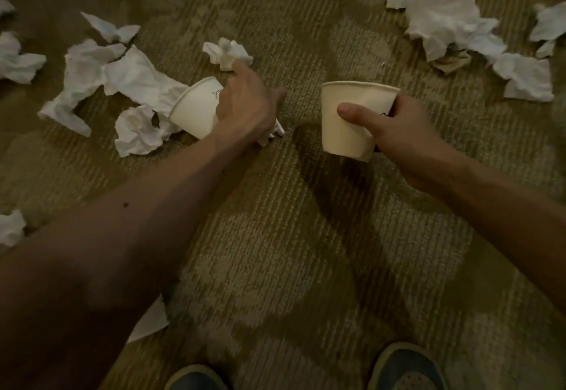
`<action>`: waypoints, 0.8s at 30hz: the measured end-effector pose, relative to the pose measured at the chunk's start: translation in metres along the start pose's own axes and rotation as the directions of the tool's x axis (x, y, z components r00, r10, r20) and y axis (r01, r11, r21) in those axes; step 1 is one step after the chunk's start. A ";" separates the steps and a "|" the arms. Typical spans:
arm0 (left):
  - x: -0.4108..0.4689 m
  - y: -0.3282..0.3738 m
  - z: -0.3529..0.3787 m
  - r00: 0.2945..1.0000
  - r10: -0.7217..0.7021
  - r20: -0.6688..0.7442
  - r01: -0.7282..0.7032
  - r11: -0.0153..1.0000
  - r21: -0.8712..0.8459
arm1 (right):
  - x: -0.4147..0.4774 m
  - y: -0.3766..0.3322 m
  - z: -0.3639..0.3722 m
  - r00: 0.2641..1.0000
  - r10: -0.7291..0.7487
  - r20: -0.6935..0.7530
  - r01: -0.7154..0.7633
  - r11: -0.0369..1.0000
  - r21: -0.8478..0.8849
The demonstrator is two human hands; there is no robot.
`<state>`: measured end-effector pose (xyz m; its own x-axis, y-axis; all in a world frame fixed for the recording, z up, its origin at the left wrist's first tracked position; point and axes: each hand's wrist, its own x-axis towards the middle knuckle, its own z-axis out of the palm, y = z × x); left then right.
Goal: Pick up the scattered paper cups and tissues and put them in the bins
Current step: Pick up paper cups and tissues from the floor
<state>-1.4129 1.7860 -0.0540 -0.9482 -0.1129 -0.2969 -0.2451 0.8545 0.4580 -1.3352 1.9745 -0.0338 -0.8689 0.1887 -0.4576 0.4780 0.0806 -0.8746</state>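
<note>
Head view: a person bends over a patterned carpet (291, 236) littered with crumpled tissues (131, 80), both bare arms stretched forward. The right hand (398, 138) holds an upright paper cup (343, 98) clear of the floor at centre right, thumb pressed across the near wall and the other fingers curled round the far side. To the left, a second cup (193, 111) lies tilted on its side among the tissues, its mouth turned far-left. The left hand (245, 104) covers that cup's right part, thumb splayed out to the right (whether the fingers close on the cup cannot be told, as the back of the hand hides them). A small tissue ball (228, 52) sits just beyond the knuckles, and a white scrap (277, 130) pokes out beneath the wrist. More tissues (447, 19) lie far right. Two dark shoes (404, 368) show at the near edge.
</note>
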 end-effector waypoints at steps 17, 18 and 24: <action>-0.016 -0.013 -0.050 0.926 0.216 0.311 -0.137 0.957 -0.257 | 0.011 0.010 0.003 0.994 0.084 -0.064 -0.076 0.990 0.120; -0.006 -0.010 -0.058 0.936 0.250 0.248 -0.191 0.952 -0.240 | 0.012 0.009 0.004 0.995 0.081 -0.066 -0.073 0.991 0.113; 0.060 -0.009 -0.063 0.933 0.340 0.117 -0.349 0.935 0.066 | 0.013 0.005 0.011 0.995 0.090 -0.045 -0.085 0.991 0.098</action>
<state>-1.4803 1.7393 -0.0235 -0.9445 0.2447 -0.2192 0.1152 0.8716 0.4765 -1.3458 1.9663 -0.0466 -0.8156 0.2391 -0.5269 0.5356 -0.0326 -0.8439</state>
